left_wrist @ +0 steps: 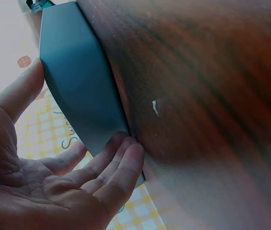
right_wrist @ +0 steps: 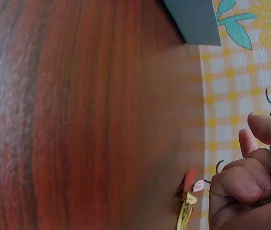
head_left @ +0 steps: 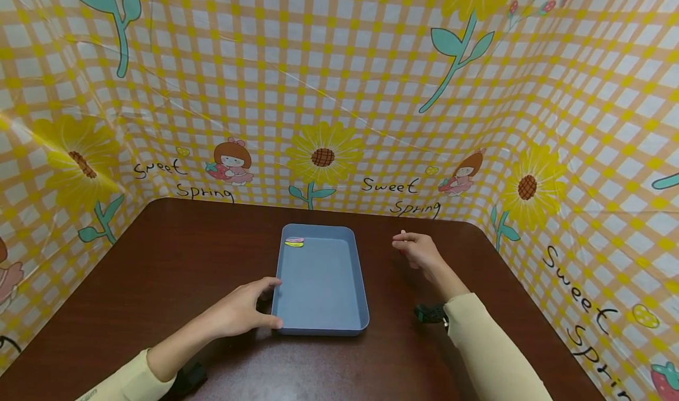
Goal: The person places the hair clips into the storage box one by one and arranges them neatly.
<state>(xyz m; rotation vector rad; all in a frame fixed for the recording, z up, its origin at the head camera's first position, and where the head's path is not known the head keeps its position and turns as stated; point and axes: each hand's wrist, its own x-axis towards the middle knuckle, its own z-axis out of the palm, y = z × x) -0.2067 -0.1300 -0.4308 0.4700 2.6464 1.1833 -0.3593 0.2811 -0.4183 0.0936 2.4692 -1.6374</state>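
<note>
A grey-blue rectangular tray [head_left: 320, 283] rests on the table. At its left side my left hand [head_left: 239, 309] grips the wall near the front corner; in the left wrist view its thumb [left_wrist: 27, 86] meets the rim and several fingers press the outer face. Inside the tray's far left corner lie a pink hair clip [head_left: 294, 239] and a yellow hair clip [head_left: 294, 245]. To the right of the tray, my right hand [head_left: 419, 252] hovers by a red hair clip [right_wrist: 188, 180], a pale pink one [right_wrist: 198, 185] and yellow ones [right_wrist: 185, 211]. Nothing shows between its thumb and index finger; the other fingers are curled.
The dark brown table [head_left: 201, 253] is bordered at the back and sides by a yellow checked cloth [head_left: 339, 94] with sunflowers printed on it. A small white mark [left_wrist: 155, 107] shows on the wood in the left wrist view. Dark bands sit at both wrists.
</note>
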